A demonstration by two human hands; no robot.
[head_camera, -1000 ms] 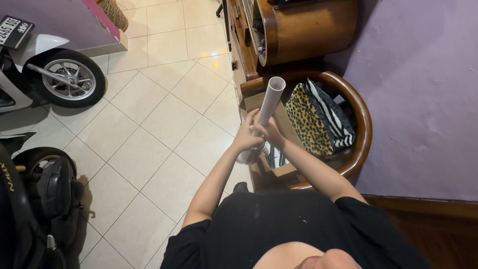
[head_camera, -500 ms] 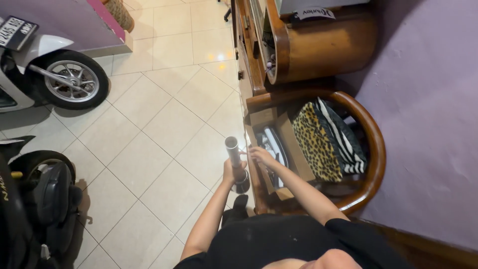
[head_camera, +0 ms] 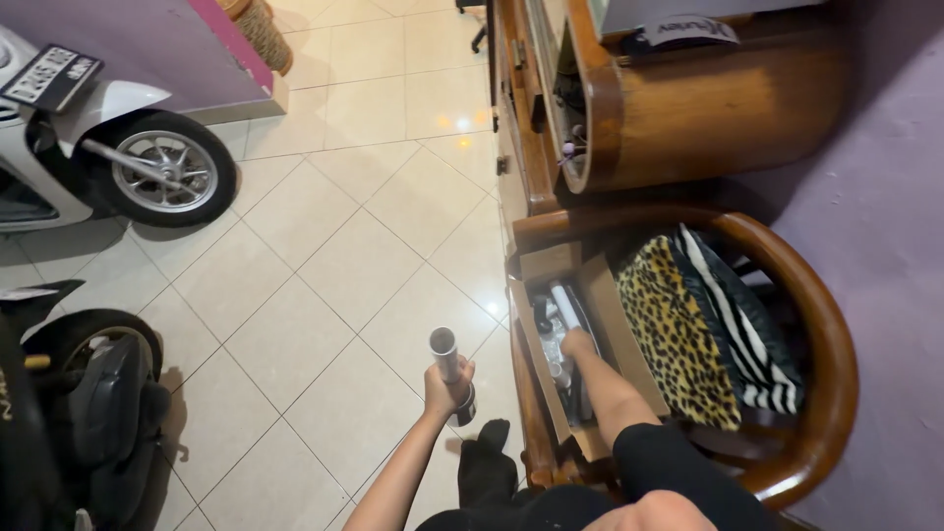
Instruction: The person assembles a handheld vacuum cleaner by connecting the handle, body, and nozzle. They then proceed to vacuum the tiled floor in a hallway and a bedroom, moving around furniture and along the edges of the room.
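The left hand [head_camera: 447, 385] is closed around a pale tube [head_camera: 446, 356] and holds it upright over the tiled floor [head_camera: 324, 265], just left of the wooden chair [head_camera: 787, 295]. The right hand [head_camera: 575, 344] reaches down into an open cardboard box [head_camera: 546, 265] on the chair seat; whether its fingers are closed on anything in there cannot be told.

The tube is gripped low, so it could tip or slip out and land on the hard tiles. With the person leaning to the right, the box could slide on the seat, or its loose flaps could catch the wrist as the hand comes out.

The box is plain brown, long and narrow, wedged beside a leopard-print cushion [head_camera: 678, 334] and a zebra-striped one [head_camera: 742, 315]. A dark rectangular number plate [head_camera: 51, 77] sits on the white scooter [head_camera: 88, 138] at upper left. A small curved white label [head_camera: 688, 29] lies on the wooden cabinet [head_camera: 708, 108] above the chair.
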